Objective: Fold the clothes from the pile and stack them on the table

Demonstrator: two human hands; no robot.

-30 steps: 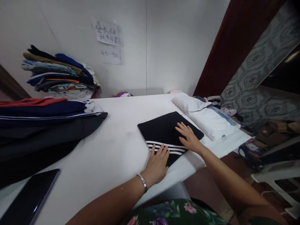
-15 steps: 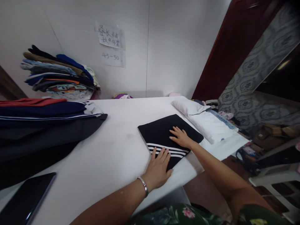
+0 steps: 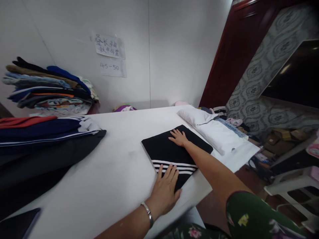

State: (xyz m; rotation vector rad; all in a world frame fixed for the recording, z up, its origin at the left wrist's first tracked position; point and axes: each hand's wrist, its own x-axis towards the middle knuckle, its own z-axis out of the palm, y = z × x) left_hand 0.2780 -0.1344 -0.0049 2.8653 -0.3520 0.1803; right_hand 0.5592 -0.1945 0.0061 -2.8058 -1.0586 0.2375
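Observation:
A black garment with white stripes across its near part lies folded flat on the white table. My left hand rests on its near corner, fingers spread over the stripes. A silver bracelet circles that wrist. Farther off, my right hand lies flat on the garment's upper part, its fingers spread and nothing held.
Garments are heaped on the table's left, with a phone-like dark device nearer me. Behind them rises a stack of folded clothes. White folded fabric lies right of the garment. A white stool stands at right.
My right hand has slid farther away across the black garment, toward its far edge. My left hand stays on the striped corner. The view has shifted slightly to the right.

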